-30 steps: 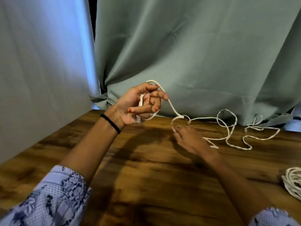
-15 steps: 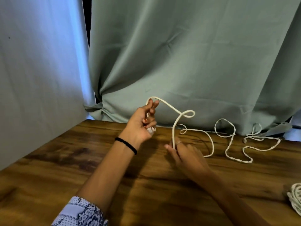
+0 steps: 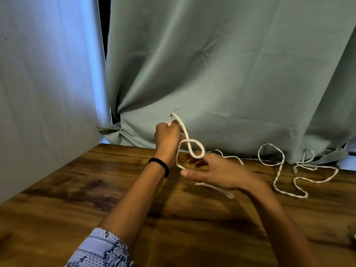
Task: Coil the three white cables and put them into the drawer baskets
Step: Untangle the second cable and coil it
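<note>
A long white cable (image 3: 277, 178) trails in loose loops over the wooden table (image 3: 77, 189) toward the right. My left hand (image 3: 167, 138) is raised above the table's back edge and grips one end of the cable, which arches over its fingers. From there the cable curls into a small loop (image 3: 194, 149) between both hands. My right hand (image 3: 217, 173) sits just right of the left one and holds the cable below that loop, thumb stretched out to the left. No drawer baskets are in view.
A grey-green curtain (image 3: 231, 83) hangs along the table's back edge. A pale panel (image 3: 44, 93) closes off the left side. At the far right edge a blurred object (image 3: 352, 237) lies on the table.
My left hand turned over and closed round the cable. My right hand rose toward it, bringing a fresh loop up between the hands. The view shifted, and the coiled cable at the right edge left the frame.
</note>
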